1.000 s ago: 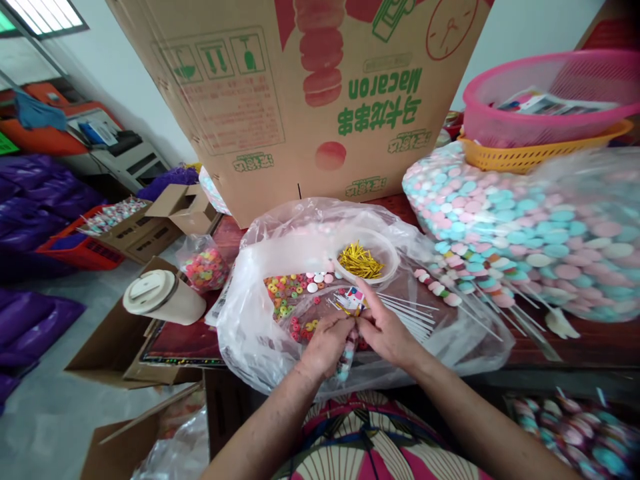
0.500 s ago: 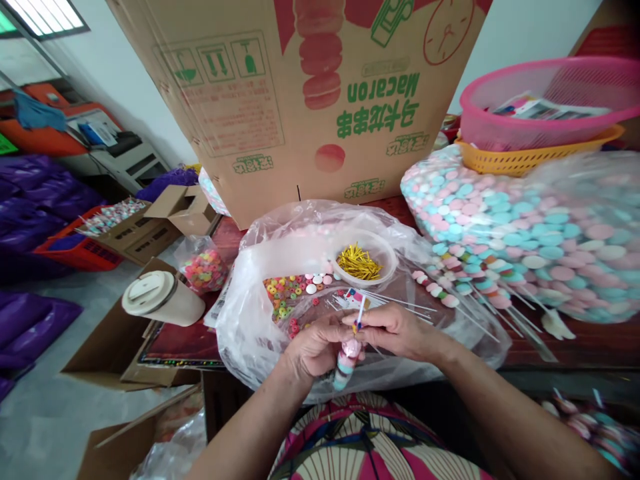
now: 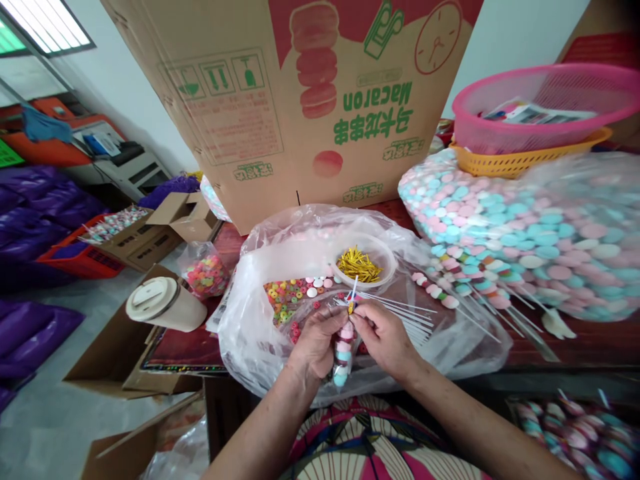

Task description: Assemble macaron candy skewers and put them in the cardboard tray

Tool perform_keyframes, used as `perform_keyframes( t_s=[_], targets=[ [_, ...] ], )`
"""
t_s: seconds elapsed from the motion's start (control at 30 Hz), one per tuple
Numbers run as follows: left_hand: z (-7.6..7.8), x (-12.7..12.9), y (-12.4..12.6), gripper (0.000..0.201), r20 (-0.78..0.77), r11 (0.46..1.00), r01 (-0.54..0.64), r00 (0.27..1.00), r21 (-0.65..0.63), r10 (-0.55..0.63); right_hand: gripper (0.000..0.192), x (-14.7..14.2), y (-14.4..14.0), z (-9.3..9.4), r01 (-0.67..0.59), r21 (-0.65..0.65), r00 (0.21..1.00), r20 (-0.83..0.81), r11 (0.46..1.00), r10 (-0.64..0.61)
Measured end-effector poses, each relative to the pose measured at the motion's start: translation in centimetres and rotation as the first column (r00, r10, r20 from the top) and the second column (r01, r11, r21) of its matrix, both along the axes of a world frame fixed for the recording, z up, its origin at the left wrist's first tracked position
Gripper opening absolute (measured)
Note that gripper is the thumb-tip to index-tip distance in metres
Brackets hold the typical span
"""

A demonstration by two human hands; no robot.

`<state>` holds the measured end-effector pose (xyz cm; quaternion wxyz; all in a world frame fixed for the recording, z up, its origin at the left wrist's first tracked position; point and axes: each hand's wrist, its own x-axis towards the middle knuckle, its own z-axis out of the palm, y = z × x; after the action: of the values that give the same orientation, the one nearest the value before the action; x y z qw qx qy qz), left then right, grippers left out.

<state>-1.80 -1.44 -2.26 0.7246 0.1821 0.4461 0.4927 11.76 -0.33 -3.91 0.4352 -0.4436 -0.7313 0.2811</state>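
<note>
A wrapped candy skewer with pink, turquoise and dark red pieces hangs upside down, its white stick pointing up. My left hand is closed around the upper part of the wrapped candy. At the neck of the wrapper, a gold twist tie is wound round the stick, and the fingers of my right hand pinch there. Just beyond my hands is a clear round tub of loose gold twist ties. White sticks lie beside it on the plastic sheet.
Ring-shaped candies lie left of the tub. A lidded cup stands at the table's left edge. A tall cardboard box blocks the back. On the right are loose candy skewers, a large candy bag and a pink basket.
My right hand has shifted down and its fingers have curled in at the wrapper's neck. The skewer hangs more upright, and more of it shows. The view has tilted slightly.
</note>
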Motion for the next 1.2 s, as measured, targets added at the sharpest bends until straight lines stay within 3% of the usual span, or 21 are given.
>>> perform_keyframes(
  t_s=[0.1, 0.2, 0.27, 0.37, 0.47, 0.6, 0.7, 0.8, 0.9, 1.0, 1.07, 1.13, 1.2],
  targets=[
    [0.3, 0.2, 0.0, 0.035, -0.040, 0.999, -0.002, 0.999, 0.033, 0.003, 0.018, -0.4, -0.2, 0.0, 0.038, -0.174, 0.999, 0.007, 0.984, -0.037],
    [0.4, 0.4, -0.2, 0.034, -0.147, 0.999, -0.003, 0.989, 0.040, 0.009, 0.021, -0.6, -0.1, -0.1, -0.005, -0.343, 0.995, -0.092, 0.939, -0.028],
    [0.3, 0.5, -0.3, 0.035, -0.233, 0.998, -0.004, 0.972, 0.060, 0.018, 0.024, -0.5, 0.1, 0.0, -0.026, -0.373, 0.994, -0.104, 0.928, -0.014],
    [0.1, 0.7, -0.6, 0.033, -0.356, 0.988, 0.018, 0.934, 0.154, 0.038, 0.029, -0.2, 0.3, 0.2, -0.026, -0.297, 1.000, -0.013, 0.955, 0.023],
    [-0.2, 1.1, -0.8, 0.031, -0.377, 0.969, 0.021, 0.923, 0.245, 0.075, 0.030, 0.0, 0.1, 0.2, -0.023, -0.200, 0.998, 0.051, 0.979, 0.034],
    [-0.4, 1.7, -0.7, 0.032, -0.282, 0.960, -0.087, 0.945, 0.266, 0.164, 0.023, 0.0, -0.2, -0.3, 0.048, 0.115, 0.977, 0.202, 0.992, -0.070],
    [-0.1, 1.2, -0.4, 0.036, -0.212, 0.985, 0.059, 0.977, 0.159, -0.024, 0.024, 0.4, 0.0, -0.7, -0.059, 0.328, 0.926, 0.371, 0.943, -0.071],
    [0.4, 0.3, 0.0, 0.037, -0.253, 0.968, 0.227, 0.948, 0.110, -0.194, 0.023, 0.9, 0.3, -0.9, -0.162, 0.332, 0.908, 0.420, 0.929, 0.008],
    [0.7, 0.0, 0.0, 0.031, -0.393, 0.967, 0.194, 0.912, 0.165, -0.115, 0.021, 1.0, 0.4, -0.6, -0.108, 0.221, 0.949, 0.313, 0.969, 0.035],
    [0.5, 0.5, -0.4, 0.025, -0.452, 0.963, 0.183, 0.889, 0.197, -0.077, 0.019, 1.0, 0.1, 0.0, -0.057, 0.008, 0.984, 0.171, 0.998, 0.055],
    [0.2, 0.8, -0.6, 0.022, -0.463, 0.959, 0.182, 0.884, 0.217, -0.062, 0.022, 1.1, 0.0, 0.4, -0.059, -0.153, 0.996, 0.057, 0.986, 0.069],
    [0.0, 0.8, -0.8, 0.018, -0.492, 0.940, 0.184, 0.870, 0.289, -0.019, 0.027, 1.2, -0.1, 0.9, -0.127, -0.368, 0.986, -0.149, 0.921, 0.076],
    [0.2, 0.6, -0.9, 0.015, -0.551, 0.887, 0.196, 0.831, 0.417, 0.075, 0.031, 1.2, -0.1, 1.5, -0.320, -0.574, 0.896, -0.442, 0.754, 0.045]
  ],
)
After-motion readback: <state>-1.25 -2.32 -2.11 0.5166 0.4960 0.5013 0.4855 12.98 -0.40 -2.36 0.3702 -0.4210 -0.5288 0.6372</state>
